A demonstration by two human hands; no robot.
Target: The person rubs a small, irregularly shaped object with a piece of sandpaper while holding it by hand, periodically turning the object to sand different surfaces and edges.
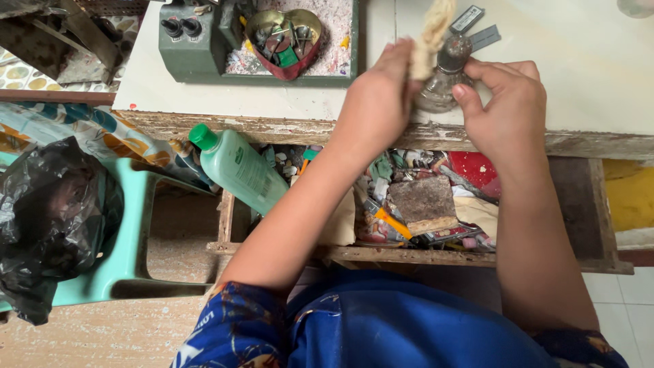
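My left hand (379,95) grips the lower end of a thick, fuzzy, cream-coloured rope wick (432,34) that rises toward the far side of the white worktop (586,61). My right hand (507,102) holds a small glass lamp bottle with a dark metal cap (444,80) right next to the wick. Both hands meet over the near edge of the worktop, above an open wooden drawer (579,204).
The drawer holds a clutter of small tools, a rough grey block (424,202) and a red item (477,169). A green bottle (238,167) leans at the drawer's left. A heart-shaped tin (285,41) sits in a green tray. A black bag (51,218) lies on a teal stool.
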